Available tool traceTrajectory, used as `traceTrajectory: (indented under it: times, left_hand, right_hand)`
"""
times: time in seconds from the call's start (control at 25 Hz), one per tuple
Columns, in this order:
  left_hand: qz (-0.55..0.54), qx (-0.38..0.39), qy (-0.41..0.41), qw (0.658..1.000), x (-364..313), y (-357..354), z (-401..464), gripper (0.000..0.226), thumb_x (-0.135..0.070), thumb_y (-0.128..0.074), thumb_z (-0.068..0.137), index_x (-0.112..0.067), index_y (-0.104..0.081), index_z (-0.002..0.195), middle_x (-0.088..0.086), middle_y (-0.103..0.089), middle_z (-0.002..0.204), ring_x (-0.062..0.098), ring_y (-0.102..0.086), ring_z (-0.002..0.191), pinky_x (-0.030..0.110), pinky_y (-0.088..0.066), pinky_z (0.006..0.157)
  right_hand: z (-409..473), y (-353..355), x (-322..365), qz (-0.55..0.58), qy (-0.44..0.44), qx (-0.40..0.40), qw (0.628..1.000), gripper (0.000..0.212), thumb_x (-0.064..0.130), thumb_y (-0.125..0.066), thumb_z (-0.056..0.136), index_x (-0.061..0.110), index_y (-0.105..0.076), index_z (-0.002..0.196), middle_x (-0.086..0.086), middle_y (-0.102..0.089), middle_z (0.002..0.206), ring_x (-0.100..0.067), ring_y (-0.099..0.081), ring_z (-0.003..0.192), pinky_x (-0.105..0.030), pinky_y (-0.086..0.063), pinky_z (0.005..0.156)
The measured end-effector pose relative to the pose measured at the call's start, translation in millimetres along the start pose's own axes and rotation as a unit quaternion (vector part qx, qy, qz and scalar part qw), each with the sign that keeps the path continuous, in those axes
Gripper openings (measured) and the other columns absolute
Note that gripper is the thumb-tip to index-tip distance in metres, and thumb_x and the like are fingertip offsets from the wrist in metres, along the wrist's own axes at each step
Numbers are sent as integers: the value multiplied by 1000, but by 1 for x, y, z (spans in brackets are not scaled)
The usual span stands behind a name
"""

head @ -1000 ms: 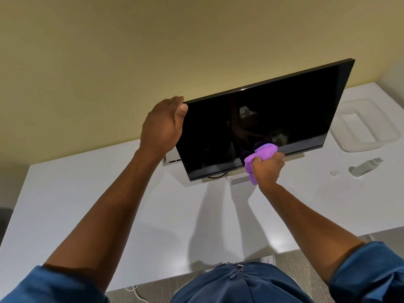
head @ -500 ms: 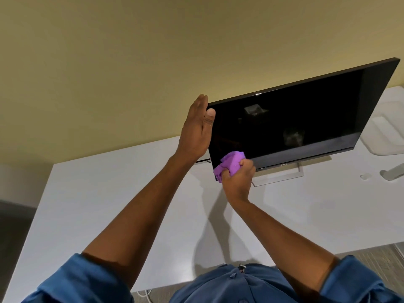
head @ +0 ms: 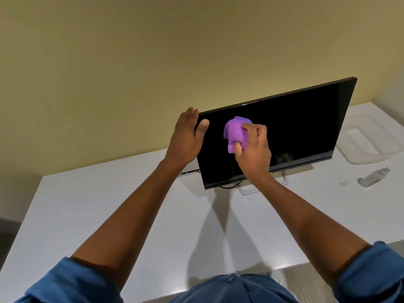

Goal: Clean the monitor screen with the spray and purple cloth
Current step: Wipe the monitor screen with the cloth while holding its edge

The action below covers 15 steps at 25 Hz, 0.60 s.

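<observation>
A black monitor [head: 295,132] stands tilted on the white table [head: 87,215], its screen dark. My left hand [head: 185,138] holds the monitor's upper left corner, thumb on the front of the screen and fingers behind the edge. My right hand [head: 253,147] grips a bunched purple cloth [head: 235,133] and presses it against the upper left part of the screen. A small clear spray bottle [head: 373,177] lies on its side on the table at the right, with its small cap [head: 344,184] beside it.
A clear plastic tray [head: 369,138] lies at the back right of the table. A black cable [head: 229,185] and a clear stand foot [head: 247,190] show under the monitor. A yellow wall rises behind. Floor shows past the table's front edge.
My right hand has carried the purple cloth from the screen's lower edge up to its upper left area. My left hand has stayed on the monitor's left corner.
</observation>
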State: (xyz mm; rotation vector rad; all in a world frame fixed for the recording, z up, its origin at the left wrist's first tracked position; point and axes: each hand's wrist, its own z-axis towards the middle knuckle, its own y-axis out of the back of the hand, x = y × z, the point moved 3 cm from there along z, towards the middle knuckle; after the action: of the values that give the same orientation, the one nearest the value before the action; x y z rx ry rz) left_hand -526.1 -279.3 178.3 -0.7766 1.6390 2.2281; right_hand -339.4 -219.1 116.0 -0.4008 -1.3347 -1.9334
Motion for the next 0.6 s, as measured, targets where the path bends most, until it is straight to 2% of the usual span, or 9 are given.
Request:
traceTrajectory:
  times: [0.08, 0.16, 0.28, 0.44, 0.6]
  left_hand:
    - [40, 7, -11, 999, -5, -2, 1, 85, -66, -13, 91, -7, -30, 149, 12, -29, 158, 29, -13, 150, 44, -18, 121]
    - [67, 3, -13, 998, -14, -4, 2, 78, -61, -18, 95, -6, -32, 147, 12, -31, 157, 32, -10, 150, 49, -19, 120]
    - [100, -4, 1, 995, -27, -10, 2, 70, -53, -28, 100, -4, -28, 149, 15, -26, 158, 32, -9, 150, 45, -11, 122]
    - [137, -1, 22, 990, -40, -15, 0, 71, -51, -34, 100, -3, -21, 151, 17, -19, 160, 32, -8, 150, 44, -12, 122]
    - [180, 11, 29, 983, -45, -18, 0, 67, -32, -46, 98, -1, -18, 151, 19, -17, 160, 34, -10, 149, 43, -11, 123]
  right_hand:
    - [20, 23, -26, -10, -16, -10, 1000, 49, 22, -66, 82, 19, -46, 127, -9, -41, 131, -27, -57, 106, -32, -53, 69]
    - [37, 45, -51, -23, -31, -20, 999, 50, 19, -65, 83, 18, -45, 129, -11, -40, 134, -29, -57, 108, -32, -50, 73]
    - [52, 73, -92, -32, -86, -34, 995, 49, 17, -63, 84, 18, -42, 129, -13, -38, 135, -33, -58, 107, -36, -51, 80]
    - [66, 100, -140, -51, -129, -41, 990, 47, 15, -61, 84, 12, -40, 125, -19, -39, 130, -43, -57, 102, -48, -52, 83]
    - [65, 108, -182, 7, -292, -38, 955, 50, 13, -61, 87, 5, -39, 131, -23, -39, 134, -49, -54, 109, -48, -47, 92]
